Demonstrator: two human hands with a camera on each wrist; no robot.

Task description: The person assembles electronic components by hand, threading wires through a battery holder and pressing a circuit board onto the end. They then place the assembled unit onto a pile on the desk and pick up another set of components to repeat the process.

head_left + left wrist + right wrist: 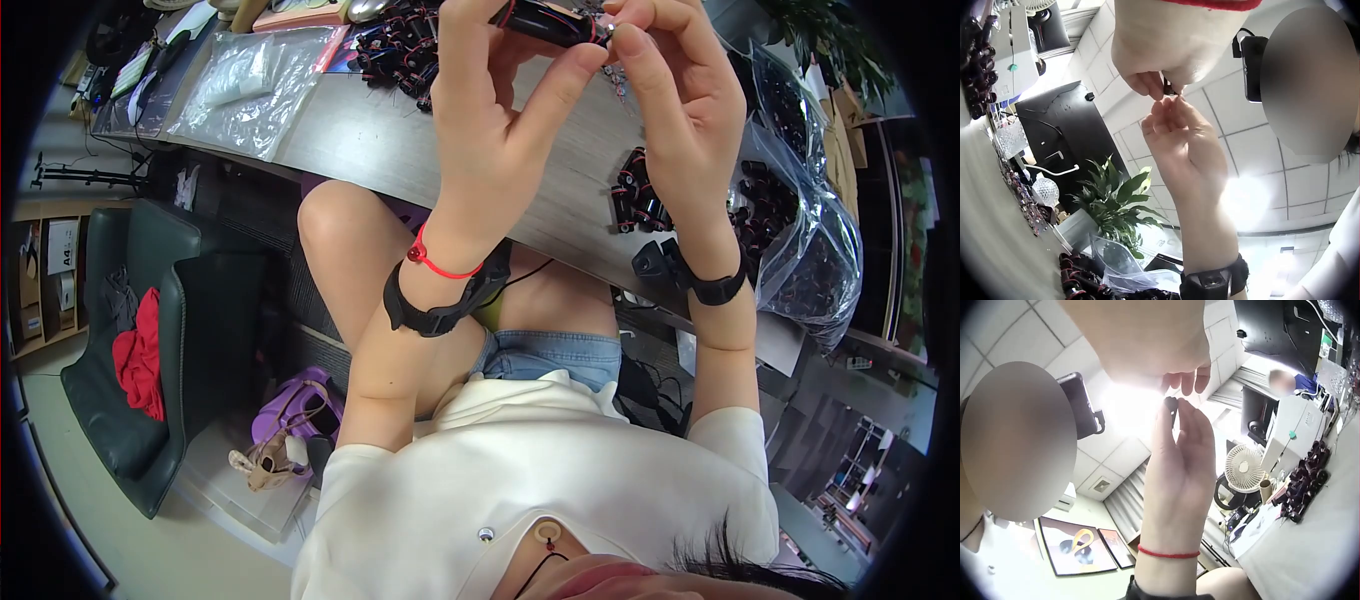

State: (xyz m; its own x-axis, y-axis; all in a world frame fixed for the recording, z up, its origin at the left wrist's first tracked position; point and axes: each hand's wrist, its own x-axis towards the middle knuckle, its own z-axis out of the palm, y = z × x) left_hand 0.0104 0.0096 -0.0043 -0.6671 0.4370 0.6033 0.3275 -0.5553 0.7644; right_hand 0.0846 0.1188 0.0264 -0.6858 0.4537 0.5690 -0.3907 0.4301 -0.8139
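A black cylinder with a thin red wire (548, 22) is held up over the table. My left hand (495, 150) grips it between thumb and fingers; in the right wrist view that hand (1179, 462) pinches its dark end from below. At the cylinder's right end, thumb and index finger of my right hand (690, 120) come together on a small silvery tip (604, 24). The left wrist view shows the right hand (1188, 147) with its fingertips right at the piece. What lies between those fingertips is mostly hidden.
Similar black cylinders lie in a pile (395, 45) at the back of the grey table (345, 125) and in a smaller group (640, 190) at right. A clear bag (815, 235) holds more. A flat plastic bag (255, 90) lies left. A green chair (130, 340) stands beside.
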